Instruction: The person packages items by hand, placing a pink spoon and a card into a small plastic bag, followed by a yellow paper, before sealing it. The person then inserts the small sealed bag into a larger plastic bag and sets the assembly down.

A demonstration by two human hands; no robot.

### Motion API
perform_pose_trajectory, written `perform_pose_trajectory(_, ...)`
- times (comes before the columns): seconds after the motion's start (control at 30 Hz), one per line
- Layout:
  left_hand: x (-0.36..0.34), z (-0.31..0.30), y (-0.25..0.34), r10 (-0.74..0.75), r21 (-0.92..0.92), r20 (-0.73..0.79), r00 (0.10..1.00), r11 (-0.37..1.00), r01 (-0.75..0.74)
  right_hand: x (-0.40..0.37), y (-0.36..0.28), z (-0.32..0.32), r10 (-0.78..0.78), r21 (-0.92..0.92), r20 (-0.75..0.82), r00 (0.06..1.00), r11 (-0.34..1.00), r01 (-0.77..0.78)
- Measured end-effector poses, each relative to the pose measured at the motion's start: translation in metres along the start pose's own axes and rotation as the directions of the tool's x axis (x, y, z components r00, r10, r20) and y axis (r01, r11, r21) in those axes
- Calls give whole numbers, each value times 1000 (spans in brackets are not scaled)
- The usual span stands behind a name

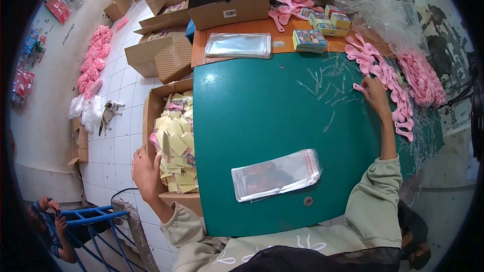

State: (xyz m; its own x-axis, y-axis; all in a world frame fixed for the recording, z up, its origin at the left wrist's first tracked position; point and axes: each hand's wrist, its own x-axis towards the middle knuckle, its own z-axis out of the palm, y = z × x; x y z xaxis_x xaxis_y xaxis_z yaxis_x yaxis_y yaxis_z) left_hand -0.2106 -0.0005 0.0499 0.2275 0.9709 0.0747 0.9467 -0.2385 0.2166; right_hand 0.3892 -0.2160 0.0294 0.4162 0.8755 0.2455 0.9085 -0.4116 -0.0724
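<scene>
My right hand (pixel 376 95) is at the right side of the green table, its fingers closed on a pink plastic spoon (pixel 360 88). Beside it runs a long row of loose pink spoons (pixel 390 78). My left hand (pixel 146 173) rests by the near left rim of a cardboard box (pixel 150 113), thumb and fingers apart, with nothing seen in it. Inside the box lie many small packets with pale yellow cards (pixel 176 143) and some pink pieces. A stack of clear plastic sleeves (pixel 276 175) lies on the table in front of me.
Clear plastic scraps (pixel 325 83) litter the green tabletop (pixel 242 116). Farther back are another pile of clear sleeves (pixel 238 45), card stacks (pixel 309 41), bundled pink spoons (pixel 421 78) and an open dark box (pixel 229 0). A cat (pixel 108 116) and a person (pixel 55 221) are at left.
</scene>
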Motion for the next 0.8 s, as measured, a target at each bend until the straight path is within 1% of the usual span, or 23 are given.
perform_pose_trajectory(0.03, 0, 1, 4, 4, 162, -23, 1000, 987, 0, 3, 2, 0, -5, 60, -6, 1000, 998, 6)
perform_pose_trajectory(0.1, 4, -2, 26, 176, 15, 3, 984, 984, -176, 5, 5, -1, -9, 178, -20, 1000, 984, 12)
perform_pose_trajectory(0.13, 5, -6, 43, 261, -60, 7, 965, 964, -260, 6, -4, -12, 12, 319, 7, 1000, 948, -13)
perform_pose_trajectory(0.17, 2, -12, 64, 313, -99, 29, 949, 946, -309, 6, -13, -25, 27, 454, 38, 999, 890, -41)
perform_pose_trajectory(0.2, 0, -21, 86, 368, -203, 63, 928, 915, -350, 6, -24, -36, 37, 578, 71, 997, 813, -71)
perform_pose_trajectory(0.23, 0, -26, 106, 425, -307, 91, 901, 872, -381, 6, -30, -38, 50, 725, 78, 996, 682, -91)
perform_pose_trajectory(0.3, 5, -23, 138, 650, -455, -6, 760, 675, -581, 3, -61, -51, 69, 874, 133, 989, 463, -150)
perform_pose_trajectory(0.33, 7, -19, 158, 707, -550, -16, 708, 585, -596, 0, -82, -56, 73, 924, 163, 984, 338, -179)
perform_pose_trajectory(0.37, 7, -13, 178, 757, -637, -35, 652, 486, -598, -4, -104, -59, 101, 937, 178, 979, 286, -200)
perform_pose_trajectory(0.43, 3, 3, 217, 741, -812, -27, 671, 375, -448, -8, -134, -57, 4, 963, 241, 970, 126, -240)
perform_pose_trajectory(0.53, -4, 28, 251, 782, -910, -13, 623, 250, -332, -17, -166, -46, -103, 961, 274, 956, -15, -276)
perform_pose_trajectory(0.63, 2, 41, 254, 787, -883, 227, 574, 415, -219, -20, -168, -52, -200, 946, 321, 926, 110, -305)
perform_pose_trajectory(0.67, 4, 43, 252, 774, -890, 221, 593, 408, -201, -18, -162, -56, -173, 947, 300, 938, 175, -270)
perform_pose_trajectory(0.73, 11, 44, 241, 744, -903, 212, 633, 397, -164, -6, -126, -64, -128, 931, 251, 959, 303, -203)
perform_pose_trajectory(0.77, 15, 41, 237, 731, -888, 276, 624, 442, -125, 2, -93, -61, -73, 950, 177, 981, 272, -151)
perform_pose_trajectory(0.8, 17, 45, 235, 724, -909, 279, 631, 412, -71, 10, -55, -55, -16, 965, 103, 995, 245, -96)
